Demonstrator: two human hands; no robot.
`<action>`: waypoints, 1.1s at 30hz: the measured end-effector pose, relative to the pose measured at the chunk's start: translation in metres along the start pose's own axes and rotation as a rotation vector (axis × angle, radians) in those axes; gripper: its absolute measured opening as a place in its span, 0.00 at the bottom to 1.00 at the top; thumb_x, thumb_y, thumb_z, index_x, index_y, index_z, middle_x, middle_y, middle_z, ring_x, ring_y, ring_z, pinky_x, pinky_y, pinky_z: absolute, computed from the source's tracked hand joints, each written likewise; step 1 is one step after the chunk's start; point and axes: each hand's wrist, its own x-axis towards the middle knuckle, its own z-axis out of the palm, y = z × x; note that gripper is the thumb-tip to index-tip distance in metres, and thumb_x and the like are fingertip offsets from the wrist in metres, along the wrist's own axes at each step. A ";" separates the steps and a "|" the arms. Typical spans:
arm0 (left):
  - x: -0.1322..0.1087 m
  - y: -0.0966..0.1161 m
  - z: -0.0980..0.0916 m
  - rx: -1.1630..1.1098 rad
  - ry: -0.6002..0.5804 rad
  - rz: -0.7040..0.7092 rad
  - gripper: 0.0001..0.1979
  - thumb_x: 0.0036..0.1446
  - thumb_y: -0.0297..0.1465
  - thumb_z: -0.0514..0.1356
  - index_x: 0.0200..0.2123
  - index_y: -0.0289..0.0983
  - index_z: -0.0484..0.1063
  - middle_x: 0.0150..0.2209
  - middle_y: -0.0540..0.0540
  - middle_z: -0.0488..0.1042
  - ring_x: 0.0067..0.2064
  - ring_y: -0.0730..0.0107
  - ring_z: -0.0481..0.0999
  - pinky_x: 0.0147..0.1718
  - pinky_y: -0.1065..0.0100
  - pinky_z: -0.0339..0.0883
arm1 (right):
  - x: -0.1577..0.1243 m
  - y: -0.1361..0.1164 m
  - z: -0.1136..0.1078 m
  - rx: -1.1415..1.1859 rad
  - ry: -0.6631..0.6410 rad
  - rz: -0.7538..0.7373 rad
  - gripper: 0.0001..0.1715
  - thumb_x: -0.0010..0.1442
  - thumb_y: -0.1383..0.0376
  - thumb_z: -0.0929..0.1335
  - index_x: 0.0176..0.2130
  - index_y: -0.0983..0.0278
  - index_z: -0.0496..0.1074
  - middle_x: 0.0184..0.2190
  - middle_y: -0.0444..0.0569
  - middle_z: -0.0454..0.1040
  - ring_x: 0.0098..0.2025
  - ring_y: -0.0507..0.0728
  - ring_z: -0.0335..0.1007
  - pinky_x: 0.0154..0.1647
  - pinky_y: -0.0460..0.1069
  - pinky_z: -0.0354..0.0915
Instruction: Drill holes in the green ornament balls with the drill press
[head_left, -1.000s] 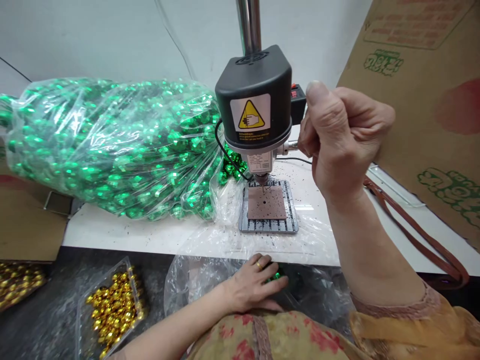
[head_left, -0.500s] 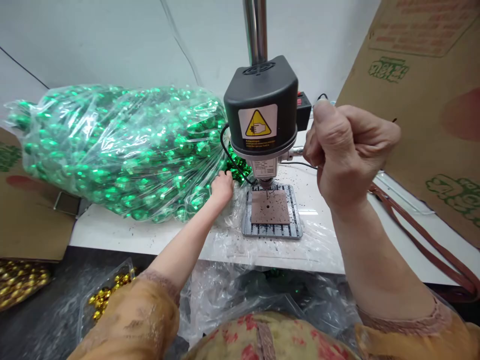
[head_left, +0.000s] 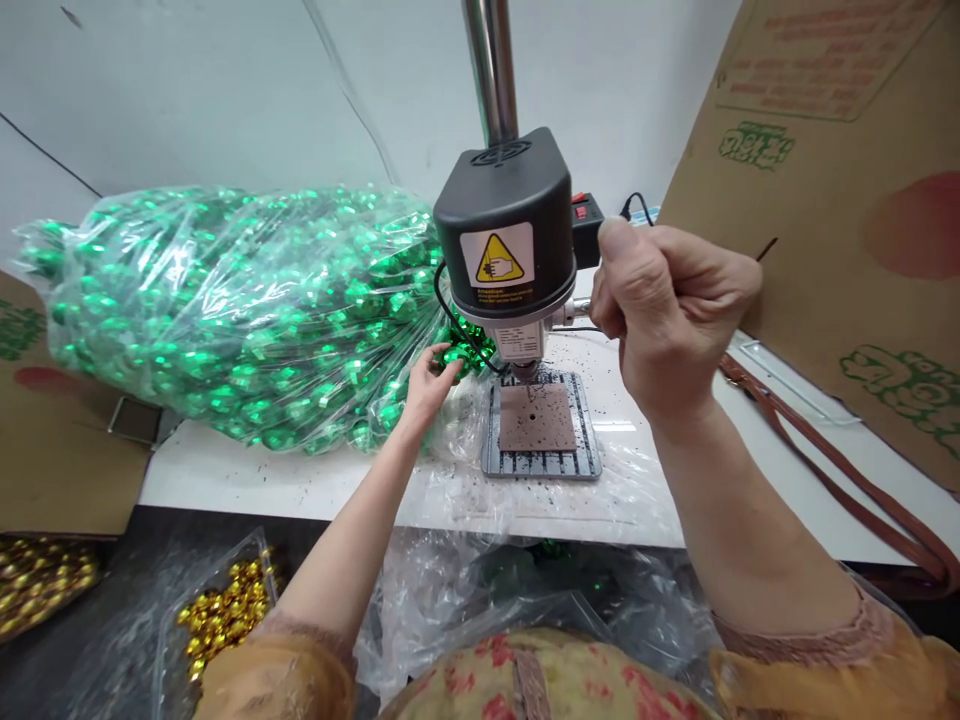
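Observation:
A small bench drill (head_left: pixel 504 240) with a black motor cap stands on a white table (head_left: pixel 247 470); a brown pad (head_left: pixel 537 417) lies on its slotted base plate under the bit. My right hand (head_left: pixel 667 310) is closed in a fist round the drill's side lever, which is mostly hidden. My left hand (head_left: pixel 429 380) reaches to the mouth of a large clear bag of shiny green beads (head_left: pixel 240 310), its fingers pinching a green bead at the opening, just left of the drill.
Cardboard sheets lean at the right (head_left: pixel 840 190) and far left (head_left: pixel 45 450). A brown strap (head_left: pixel 832 480) lies on the table at right. Clear trays of gold beads (head_left: pixel 225 610) sit low at left. Crumpled clear plastic (head_left: pixel 525 590) lies in my lap.
My left hand rose from the plastic in my lap to the green bead bag's mouth and now pinches at the beads there. My right hand stayed on the lever.

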 end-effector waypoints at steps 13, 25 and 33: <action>-0.060 0.002 0.035 -0.387 -0.210 -0.222 0.28 0.50 0.48 0.71 0.47 0.39 0.70 0.39 0.46 0.78 0.34 0.69 0.78 0.31 0.68 0.74 | 0.000 -0.002 0.001 -0.037 0.011 0.027 0.30 0.64 0.57 0.70 0.17 0.62 0.59 0.13 0.39 0.58 0.16 0.46 0.51 0.19 0.49 0.53; -0.066 -0.006 0.040 -0.129 -0.330 -0.085 0.29 0.51 0.46 0.72 0.53 0.37 0.76 0.41 0.46 0.80 0.35 0.70 0.76 0.31 0.70 0.70 | -0.001 -0.004 0.001 -0.023 0.009 0.002 0.28 0.65 0.67 0.69 0.17 0.63 0.59 0.14 0.38 0.57 0.17 0.43 0.52 0.20 0.45 0.54; -0.062 -0.007 0.054 -0.080 -0.358 -0.009 0.28 0.51 0.43 0.72 0.52 0.37 0.76 0.41 0.45 0.80 0.37 0.69 0.77 0.37 0.68 0.71 | -0.001 -0.005 0.000 -0.027 0.005 0.015 0.27 0.65 0.68 0.69 0.17 0.64 0.59 0.14 0.37 0.58 0.17 0.43 0.52 0.19 0.45 0.54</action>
